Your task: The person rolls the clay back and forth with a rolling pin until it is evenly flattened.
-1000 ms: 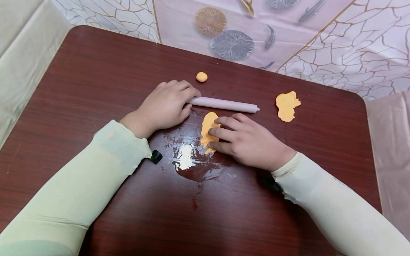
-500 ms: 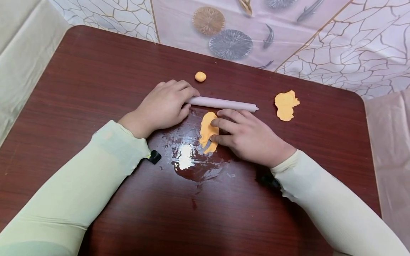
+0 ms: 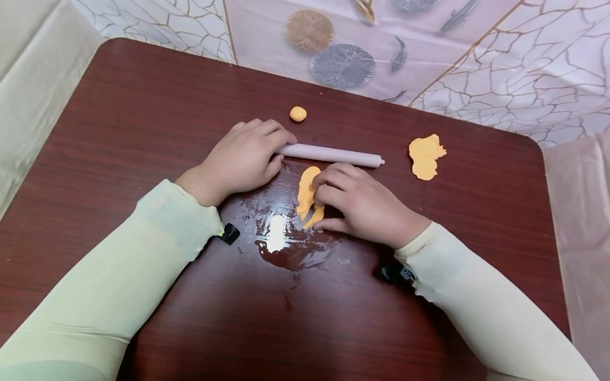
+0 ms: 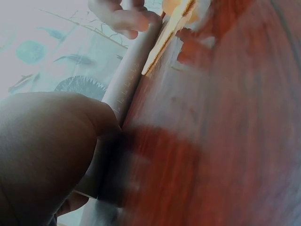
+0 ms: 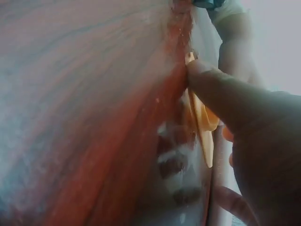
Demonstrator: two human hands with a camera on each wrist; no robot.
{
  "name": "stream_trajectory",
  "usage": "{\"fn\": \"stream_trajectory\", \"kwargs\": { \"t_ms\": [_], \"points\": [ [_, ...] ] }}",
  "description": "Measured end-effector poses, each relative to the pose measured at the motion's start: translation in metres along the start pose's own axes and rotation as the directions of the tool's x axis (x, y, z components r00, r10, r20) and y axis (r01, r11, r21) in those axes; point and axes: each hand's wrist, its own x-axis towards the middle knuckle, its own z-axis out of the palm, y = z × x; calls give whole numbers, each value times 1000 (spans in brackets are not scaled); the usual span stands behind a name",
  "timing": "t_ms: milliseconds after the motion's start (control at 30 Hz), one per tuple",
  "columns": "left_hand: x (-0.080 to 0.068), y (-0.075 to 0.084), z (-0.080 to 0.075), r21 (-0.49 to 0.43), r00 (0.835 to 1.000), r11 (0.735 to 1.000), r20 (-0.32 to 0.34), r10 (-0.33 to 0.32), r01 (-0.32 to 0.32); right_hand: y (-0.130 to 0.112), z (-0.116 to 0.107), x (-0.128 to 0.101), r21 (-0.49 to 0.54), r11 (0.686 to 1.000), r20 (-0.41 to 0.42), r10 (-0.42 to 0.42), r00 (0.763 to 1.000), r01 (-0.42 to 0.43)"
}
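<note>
My left hand [image 3: 248,153] grips the left part of a pale lilac rolling pin [image 3: 329,154], which lies across the table with a small nub at its right end. Just below the pin, a thin, ragged piece of yellow-orange dough [image 3: 306,193] lies flat on a wet patch. My right hand [image 3: 364,203] bends its fingers over the right side of this piece, which they partly cover. In the right wrist view the thumb [image 5: 202,75] is against one end of the dough, and a flap curls up near the other fingers.
A small dough ball [image 3: 298,114] sits behind the pin. Another flattened dough piece [image 3: 425,157] lies to the right. The wet, shiny patch [image 3: 286,243] spreads over the dark red table [image 3: 167,95], and a patterned cloth [image 3: 381,47] hangs at the back.
My right hand's fingers have gone from nearly straight on the dough to curled at its right side, and the thumb now shows at the lower end. My left hand and the rolling pin stay put.
</note>
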Motion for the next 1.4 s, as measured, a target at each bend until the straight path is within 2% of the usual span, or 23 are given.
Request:
{"fn": "stream_trajectory", "kwargs": {
  "t_ms": [300,467,600,800,1033,1167,1267,1400],
  "points": [
    [0,0,0,-5,1000,1000,7,-8,8,7,9,5,-114,993,-1,33,999,-32],
    [1,1,1,-6,1000,1000,8,-7,7,6,7,4,-194,981,14,-11,1000,14],
    [1,1,2,-3,1000,1000,2,0,0,5,3,4,-155,987,41,-37,998,43],
    [2,0,2,-4,1000,1000,-3,7,-7,2,6,9,-70,997,55,-19,998,23],
    [2,0,1,-9,1000,1000,-1,3,-3,3,14,12,-106,992,10,75,997,-74],
    [2,0,1,-10,1000,1000,0,4,-4,4,15,12,-132,986,6,101,995,-100],
    [2,0,1,-11,1000,1000,-5,5,-5,3,14,12,-135,987,23,86,996,-82],
    [3,1,2,-13,1000,1000,-4,6,-6,2,10,9,-83,996,49,36,998,-32]
  ]
}}
